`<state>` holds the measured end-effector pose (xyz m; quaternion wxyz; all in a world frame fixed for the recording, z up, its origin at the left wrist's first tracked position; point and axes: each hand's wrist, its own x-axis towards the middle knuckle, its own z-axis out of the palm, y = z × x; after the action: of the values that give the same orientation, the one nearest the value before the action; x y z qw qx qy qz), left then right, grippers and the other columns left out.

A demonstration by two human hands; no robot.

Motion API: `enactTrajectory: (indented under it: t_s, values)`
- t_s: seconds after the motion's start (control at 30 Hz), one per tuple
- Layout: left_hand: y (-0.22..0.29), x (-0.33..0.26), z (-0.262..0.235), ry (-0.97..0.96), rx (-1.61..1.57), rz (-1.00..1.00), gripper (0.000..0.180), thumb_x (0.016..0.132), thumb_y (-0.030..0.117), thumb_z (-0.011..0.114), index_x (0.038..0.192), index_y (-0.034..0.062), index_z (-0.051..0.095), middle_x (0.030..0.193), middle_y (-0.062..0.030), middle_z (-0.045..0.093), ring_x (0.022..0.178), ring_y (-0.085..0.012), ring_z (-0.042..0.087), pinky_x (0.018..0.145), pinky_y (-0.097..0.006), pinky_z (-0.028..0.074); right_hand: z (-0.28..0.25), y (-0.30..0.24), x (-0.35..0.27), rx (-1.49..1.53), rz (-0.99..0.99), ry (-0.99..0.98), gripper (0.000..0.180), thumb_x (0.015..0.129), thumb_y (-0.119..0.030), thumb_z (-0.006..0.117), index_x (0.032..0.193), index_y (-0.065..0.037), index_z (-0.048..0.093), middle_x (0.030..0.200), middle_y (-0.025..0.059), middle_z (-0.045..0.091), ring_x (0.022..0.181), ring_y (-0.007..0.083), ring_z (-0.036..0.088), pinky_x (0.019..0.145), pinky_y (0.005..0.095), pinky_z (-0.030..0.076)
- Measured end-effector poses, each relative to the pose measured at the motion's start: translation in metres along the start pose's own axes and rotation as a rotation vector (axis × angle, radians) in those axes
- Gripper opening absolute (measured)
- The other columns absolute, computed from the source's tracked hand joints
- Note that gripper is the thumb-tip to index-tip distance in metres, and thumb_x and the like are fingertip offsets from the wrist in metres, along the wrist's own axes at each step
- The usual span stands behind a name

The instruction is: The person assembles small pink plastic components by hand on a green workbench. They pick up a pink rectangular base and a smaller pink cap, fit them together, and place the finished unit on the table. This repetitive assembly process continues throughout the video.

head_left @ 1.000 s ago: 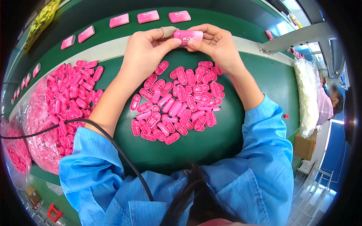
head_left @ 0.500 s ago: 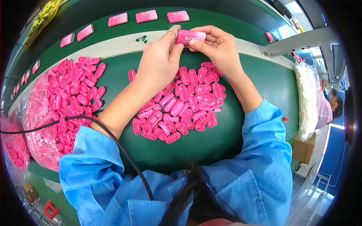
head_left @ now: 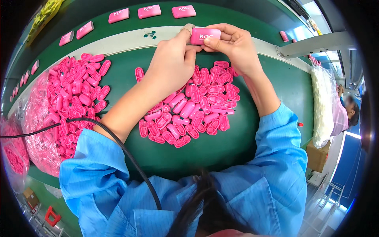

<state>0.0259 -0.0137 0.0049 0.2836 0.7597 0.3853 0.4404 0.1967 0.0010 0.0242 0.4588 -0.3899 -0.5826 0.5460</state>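
My left hand [head_left: 170,65] and my right hand [head_left: 233,45] meet over the far side of the green table, both gripping one pink rounded plastic case [head_left: 204,35]. A pale cover sits on my left forefinger tip. Below the hands lies a pile of several small pink oval shells [head_left: 193,108] on the green mat [head_left: 237,146]. A larger heap of the same pink shells [head_left: 75,94] lies to the left, spilling from a clear bag.
Several finished pink cases [head_left: 149,11] lie in a row on the green conveyor belt [head_left: 221,19] beyond a white rail. A black cable [head_left: 79,120] crosses my left sleeve. Clear bags [head_left: 323,102] lie at the right edge, and another person [head_left: 345,112] sits beyond them.
Both hands have held the pink case throughout. My left hand slid right and closed in over the case's left end; the view shifted a little.
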Motion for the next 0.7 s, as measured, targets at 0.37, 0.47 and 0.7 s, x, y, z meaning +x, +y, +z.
enactTrajectory:
  t_s: [0.37,0.47,0.7]
  values:
    - [0.002,0.007,-0.006,0.06,0.148,-0.029,0.054,0.078,0.003,0.053,0.127,-0.0052,0.033,0.111,-0.0211,0.056,0.097,-0.03,0.059,0.077,-0.032,0.048,0.003,0.003,0.01,-0.14,-0.108,0.126,0.027,0.078,-0.008,0.064,0.1,0.007,0.057,0.088,0.01,0.064,0.077,0.0122,0.062,0.067,0.0225,0.05]
    - [0.002,0.017,-0.018,0.164,0.217,0.022,0.05,0.075,0.005,0.053,0.121,-0.009,0.037,0.109,-0.0271,0.053,0.101,-0.0375,0.053,0.088,-0.04,0.042,-0.03,0.014,0.041,-0.287,-0.044,0.192,0.032,0.078,-0.013,0.065,0.102,0.006,0.057,0.089,0.0104,0.064,0.074,0.0123,0.062,0.064,0.0229,0.049]
    - [0.013,-0.002,-0.062,0.073,0.526,0.038,0.027,0.078,0.01,0.056,0.103,0.0007,0.057,0.102,-0.0162,0.055,0.097,-0.0324,0.051,0.086,-0.038,0.041,-0.052,0.023,0.051,-0.486,-0.165,0.413,0.039,0.08,-0.017,0.063,0.112,0.003,0.054,0.103,0.0119,0.058,0.061,0.0065,0.055,0.055,0.0193,0.046]
